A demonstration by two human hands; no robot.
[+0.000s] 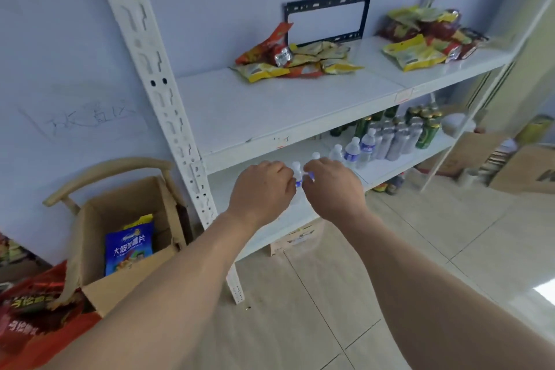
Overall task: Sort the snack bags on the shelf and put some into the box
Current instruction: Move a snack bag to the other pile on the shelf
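Observation:
Two heaps of yellow and red snack bags lie on the white upper shelf (270,111): one heap (297,58) at the middle back, the other (426,36) at the right end. An open cardboard box (126,285) stands on the floor at the lower left, with a blue snack bag (129,246) upright inside it. My left hand (261,189) and my right hand (333,186) are stretched out side by side in front of the lower shelf, well below the snack heaps. Their fingers are curled and almost touch. I see no bag in either hand.
Small water bottles (353,150) and green cans (426,132) stand in rows on the lower shelf, right behind my hands. A white slotted shelf post (168,117) separates the box from the shelf. A red plastic bag (33,318) lies at the far left and more cardboard boxes (522,171) stand at the right.

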